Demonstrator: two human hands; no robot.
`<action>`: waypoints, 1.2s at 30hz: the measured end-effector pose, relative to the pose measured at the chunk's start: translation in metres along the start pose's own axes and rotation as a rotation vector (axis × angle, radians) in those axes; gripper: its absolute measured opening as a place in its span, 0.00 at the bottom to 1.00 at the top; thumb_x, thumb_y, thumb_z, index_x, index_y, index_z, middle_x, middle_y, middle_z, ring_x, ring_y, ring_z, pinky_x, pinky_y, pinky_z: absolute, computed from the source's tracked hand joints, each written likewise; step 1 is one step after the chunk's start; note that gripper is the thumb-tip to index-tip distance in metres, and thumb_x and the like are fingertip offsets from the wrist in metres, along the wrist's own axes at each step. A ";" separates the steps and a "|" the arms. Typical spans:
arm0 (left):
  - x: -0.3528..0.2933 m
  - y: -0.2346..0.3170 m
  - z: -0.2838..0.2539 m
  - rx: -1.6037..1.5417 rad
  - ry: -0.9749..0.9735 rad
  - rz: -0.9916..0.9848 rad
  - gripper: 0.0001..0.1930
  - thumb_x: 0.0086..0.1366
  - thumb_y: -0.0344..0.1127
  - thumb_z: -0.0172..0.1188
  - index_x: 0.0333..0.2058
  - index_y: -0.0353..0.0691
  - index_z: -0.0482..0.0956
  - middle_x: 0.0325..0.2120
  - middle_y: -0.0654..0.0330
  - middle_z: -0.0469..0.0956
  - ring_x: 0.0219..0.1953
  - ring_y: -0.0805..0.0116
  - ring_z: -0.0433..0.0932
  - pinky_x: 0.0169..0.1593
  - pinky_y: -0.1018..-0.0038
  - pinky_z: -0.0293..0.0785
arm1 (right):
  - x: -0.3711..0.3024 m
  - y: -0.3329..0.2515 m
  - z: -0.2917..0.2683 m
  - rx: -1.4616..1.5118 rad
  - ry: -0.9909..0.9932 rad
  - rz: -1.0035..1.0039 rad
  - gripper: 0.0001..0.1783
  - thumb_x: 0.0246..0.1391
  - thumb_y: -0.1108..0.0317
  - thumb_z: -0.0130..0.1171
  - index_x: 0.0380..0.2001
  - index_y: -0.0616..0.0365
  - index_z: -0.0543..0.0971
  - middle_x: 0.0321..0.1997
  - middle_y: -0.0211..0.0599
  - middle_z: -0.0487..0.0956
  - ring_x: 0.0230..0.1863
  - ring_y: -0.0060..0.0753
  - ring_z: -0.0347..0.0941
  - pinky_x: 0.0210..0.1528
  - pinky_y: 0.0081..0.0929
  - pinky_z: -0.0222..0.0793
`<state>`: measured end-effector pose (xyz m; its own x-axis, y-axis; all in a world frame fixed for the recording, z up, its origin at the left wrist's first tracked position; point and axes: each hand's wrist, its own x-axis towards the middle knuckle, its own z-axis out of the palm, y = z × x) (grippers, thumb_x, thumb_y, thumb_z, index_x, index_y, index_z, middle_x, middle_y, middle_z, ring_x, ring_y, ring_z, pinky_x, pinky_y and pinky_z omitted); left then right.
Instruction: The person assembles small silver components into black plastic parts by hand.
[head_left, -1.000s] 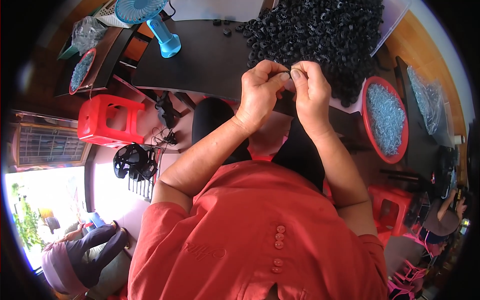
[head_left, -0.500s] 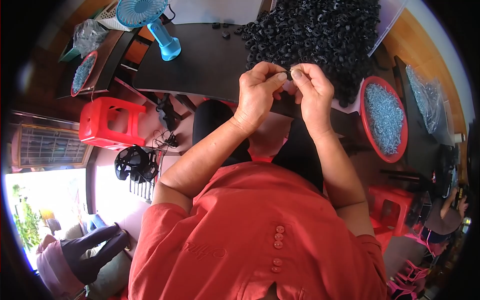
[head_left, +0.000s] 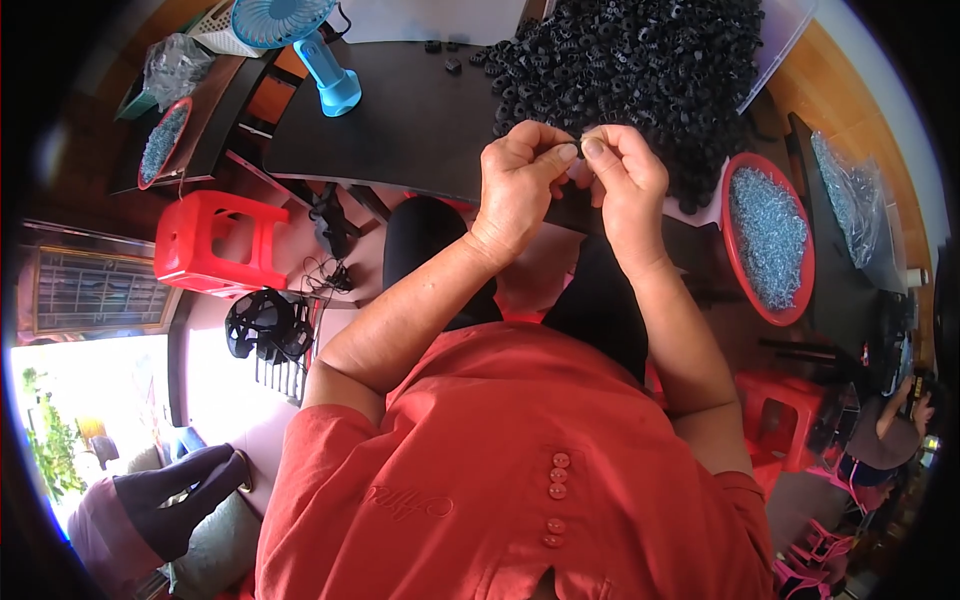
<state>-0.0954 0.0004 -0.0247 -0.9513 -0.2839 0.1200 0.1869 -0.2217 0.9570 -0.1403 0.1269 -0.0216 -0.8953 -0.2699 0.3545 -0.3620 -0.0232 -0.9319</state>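
My left hand [head_left: 518, 190] and my right hand [head_left: 632, 182] meet in front of the dark table edge, thumbs and forefingers pinched close together. Between the fingertips sits a small black piece [head_left: 578, 147], mostly covered by them, so its exact shape cannot be made out. Both hands are closed on it. Just beyond them lies a big heap of small black plastic parts [head_left: 625, 70]. To the right of my right hand stands a red basin [head_left: 730, 235] filled with small shiny, bluish-silver pieces [head_left: 770, 240].
A blue fan [head_left: 340, 92] stands on the black table [head_left: 420, 120], near a few loose black parts [head_left: 452, 66]. Red stools [head_left: 215, 240] are at left and right. Plastic bags [head_left: 860, 190] lie on the right-hand table. Other people [head_left: 165, 500] are at the lower left and far right.
My hands stay almost in place, with only a slight shift of the left fingers. The person at the lower left has moved a little.
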 end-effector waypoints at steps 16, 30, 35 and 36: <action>0.001 0.002 0.000 -0.025 -0.024 -0.023 0.05 0.64 0.28 0.60 0.36 0.31 0.79 0.26 0.63 0.77 0.25 0.78 0.73 0.27 0.81 0.71 | 0.000 -0.004 0.000 0.084 0.023 0.061 0.05 0.61 0.70 0.56 0.33 0.59 0.77 0.22 0.24 0.75 0.21 0.12 0.68 0.20 0.12 0.59; -0.001 0.003 0.003 -0.026 0.024 -0.029 0.05 0.64 0.28 0.61 0.34 0.31 0.79 0.23 0.63 0.77 0.23 0.78 0.72 0.25 0.81 0.69 | -0.003 0.001 0.006 -0.213 0.083 -0.196 0.02 0.59 0.76 0.57 0.32 0.62 0.75 0.26 0.30 0.77 0.24 0.18 0.69 0.27 0.20 0.67; 0.000 0.008 0.003 -0.027 0.020 -0.095 0.06 0.64 0.28 0.61 0.35 0.30 0.79 0.24 0.62 0.77 0.23 0.77 0.74 0.24 0.82 0.70 | -0.003 0.002 0.006 -0.188 0.134 -0.154 0.03 0.59 0.75 0.58 0.32 0.63 0.75 0.25 0.30 0.77 0.24 0.18 0.69 0.27 0.20 0.67; 0.000 0.009 0.004 -0.041 0.005 -0.103 0.06 0.64 0.28 0.60 0.35 0.30 0.79 0.24 0.61 0.78 0.23 0.76 0.75 0.24 0.81 0.70 | -0.002 0.003 0.004 -0.189 0.145 -0.147 0.03 0.59 0.75 0.58 0.32 0.63 0.75 0.25 0.30 0.77 0.24 0.18 0.68 0.27 0.20 0.66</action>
<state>-0.0951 0.0020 -0.0153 -0.9648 -0.2621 0.0200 0.0979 -0.2875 0.9528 -0.1382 0.1231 -0.0250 -0.8524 -0.1362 0.5049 -0.5207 0.1313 -0.8436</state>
